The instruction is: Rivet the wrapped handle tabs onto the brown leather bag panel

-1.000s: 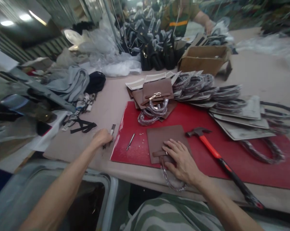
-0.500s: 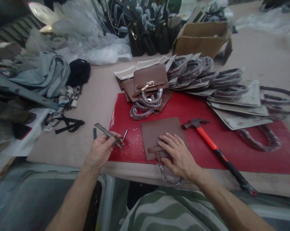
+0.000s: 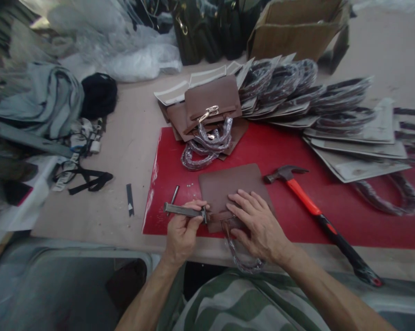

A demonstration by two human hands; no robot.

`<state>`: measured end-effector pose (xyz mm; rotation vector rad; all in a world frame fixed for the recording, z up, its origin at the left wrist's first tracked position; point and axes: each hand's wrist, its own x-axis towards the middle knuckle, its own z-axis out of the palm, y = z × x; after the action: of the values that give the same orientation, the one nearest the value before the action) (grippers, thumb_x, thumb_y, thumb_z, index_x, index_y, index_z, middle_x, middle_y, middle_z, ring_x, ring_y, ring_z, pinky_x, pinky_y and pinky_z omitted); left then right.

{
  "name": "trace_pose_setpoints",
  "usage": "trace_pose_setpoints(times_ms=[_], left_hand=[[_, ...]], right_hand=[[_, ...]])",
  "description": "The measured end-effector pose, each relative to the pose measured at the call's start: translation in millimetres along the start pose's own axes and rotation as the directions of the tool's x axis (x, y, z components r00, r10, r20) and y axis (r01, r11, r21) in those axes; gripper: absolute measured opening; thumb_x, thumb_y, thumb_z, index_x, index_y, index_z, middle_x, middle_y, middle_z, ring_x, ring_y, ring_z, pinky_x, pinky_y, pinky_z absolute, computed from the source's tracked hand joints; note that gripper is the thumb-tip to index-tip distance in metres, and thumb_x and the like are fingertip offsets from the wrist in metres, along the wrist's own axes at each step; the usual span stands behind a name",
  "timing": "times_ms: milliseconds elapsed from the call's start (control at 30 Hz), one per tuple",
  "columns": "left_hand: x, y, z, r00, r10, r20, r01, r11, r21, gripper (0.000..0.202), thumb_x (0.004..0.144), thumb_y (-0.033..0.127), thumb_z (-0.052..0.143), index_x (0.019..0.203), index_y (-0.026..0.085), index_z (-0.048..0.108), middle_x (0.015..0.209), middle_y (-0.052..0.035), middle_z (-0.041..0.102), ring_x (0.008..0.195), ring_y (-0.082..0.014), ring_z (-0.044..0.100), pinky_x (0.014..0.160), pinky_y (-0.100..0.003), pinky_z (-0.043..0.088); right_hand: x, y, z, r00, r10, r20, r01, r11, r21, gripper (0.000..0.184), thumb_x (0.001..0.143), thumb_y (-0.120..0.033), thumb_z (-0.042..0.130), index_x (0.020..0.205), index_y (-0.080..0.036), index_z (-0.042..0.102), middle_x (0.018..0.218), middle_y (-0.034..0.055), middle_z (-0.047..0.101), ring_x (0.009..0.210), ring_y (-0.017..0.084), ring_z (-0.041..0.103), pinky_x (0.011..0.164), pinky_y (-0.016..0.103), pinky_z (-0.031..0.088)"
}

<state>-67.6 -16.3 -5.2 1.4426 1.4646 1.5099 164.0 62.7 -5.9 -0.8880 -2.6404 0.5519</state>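
Observation:
A brown leather bag panel (image 3: 228, 184) lies on a red cutting mat (image 3: 283, 202) in front of me. My right hand (image 3: 258, 223) presses flat on its near edge, fingers spread over the strap tab. A plastic-wrapped handle (image 3: 240, 257) hangs off the table edge below that hand. My left hand (image 3: 183, 230) pinches a flat metal tool (image 3: 184, 210) with its tip against the panel's left edge.
A hammer with an orange and black handle (image 3: 317, 216) lies right of the panel. A thin metal punch (image 3: 174, 195) lies on the mat's left part. Finished brown panels (image 3: 210, 99) and wrapped handles are stacked behind, grey panels (image 3: 355, 138) to the right, a cardboard box (image 3: 293, 34) at the back.
My left hand picked up the metal tool from the table left of the mat and carried it right to the panel's edge. My right hand stayed on the panel.

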Motion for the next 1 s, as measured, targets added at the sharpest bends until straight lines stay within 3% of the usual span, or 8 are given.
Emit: trace_pose_setpoints(times_ms=[300,567,1000], left_hand=[[-5.3,-4.5,9.2,0.998,0.063,0.011,-0.064,0.991,0.116,0.012,0.096,0.016,0.060,0.108,0.018,0.062,0.116,-0.0095,0.070,0.110,-0.0221,0.069,0.101,-0.041,0.055],[-7.4,-3.8,11.3,0.996,0.086,0.037,-0.089,0.990,0.108,0.016,0.095,0.012,0.059,0.109,0.018,0.061,0.116,-0.0094,0.070,0.110,-0.0213,0.069,0.099,-0.039,0.056],[-3.6,-1.9,18.7,0.985,0.164,0.053,-0.171,0.957,0.234,0.016,0.094,0.011,0.056,0.108,0.019,0.059,0.112,-0.0081,0.070,0.109,-0.0190,0.068,0.098,-0.035,0.055]], right_hand=[[0.4,-0.2,1.1,1.000,-0.012,-0.025,0.012,1.000,-0.001,0.051,0.091,-0.034,0.060,0.139,-0.019,0.056,0.154,0.0107,0.049,0.147,0.033,0.037,0.120,0.061,0.029],[0.5,-0.8,2.2,1.000,-0.010,-0.027,0.010,1.000,0.006,0.053,0.089,-0.033,0.062,0.139,-0.018,0.055,0.153,0.0102,0.051,0.147,0.034,0.037,0.121,0.060,0.028],[-0.2,0.2,1.8,1.000,0.002,-0.021,-0.001,1.000,0.026,0.053,0.088,-0.033,0.063,0.138,-0.018,0.056,0.153,0.0106,0.050,0.147,0.034,0.035,0.121,0.059,0.028]])
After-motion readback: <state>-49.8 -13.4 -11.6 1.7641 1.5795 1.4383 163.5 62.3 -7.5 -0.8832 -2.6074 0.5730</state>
